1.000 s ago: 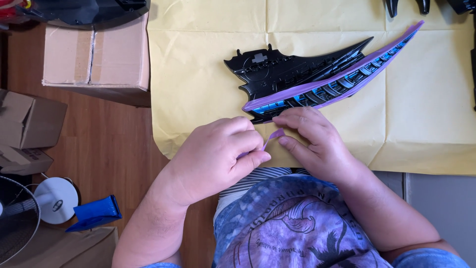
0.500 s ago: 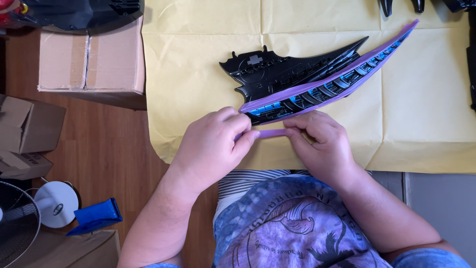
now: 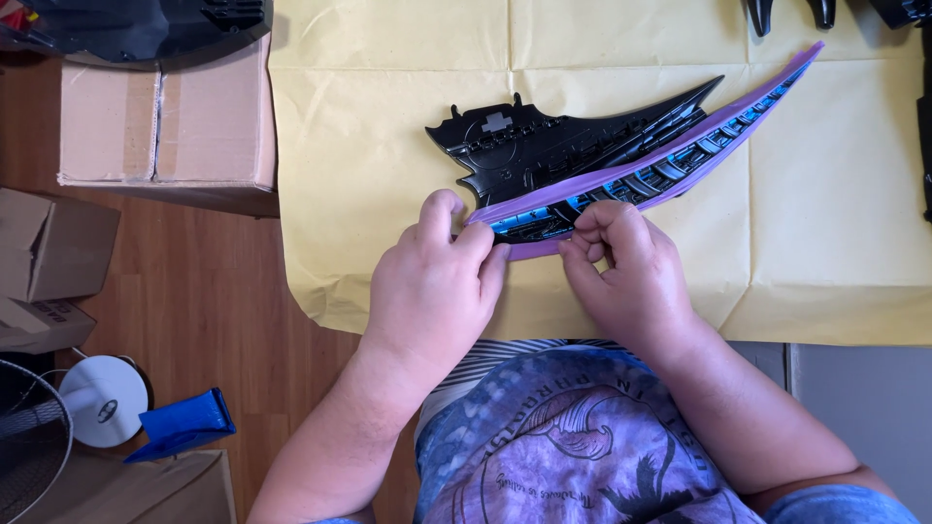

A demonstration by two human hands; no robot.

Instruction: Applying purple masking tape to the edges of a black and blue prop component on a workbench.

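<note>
A long curved black plastic blade-shaped part [image 3: 553, 150] with blue inner ribs lies on yellow paper [image 3: 388, 116]. Purple tape [image 3: 680, 146] runs along its curved lower edge up to the far right tip. My left hand [image 3: 437, 281] pinches the near end of the tape at the part's lower left corner. My right hand [image 3: 621, 272] pinches the tape edge just to the right of it, fingertips pressed on the blade's rim.
A taped cardboard box [image 3: 165, 121] stands left of the paper, with smaller boxes [image 3: 49, 262] further left. A white round fan base [image 3: 102, 398] and a blue object [image 3: 184, 427] lie on the wooden floor. Black parts [image 3: 825, 12] sit at the top right.
Both hands have moved up toward the blade, from holding a loose tape end below it to pressing the tape against the part's lower edge.
</note>
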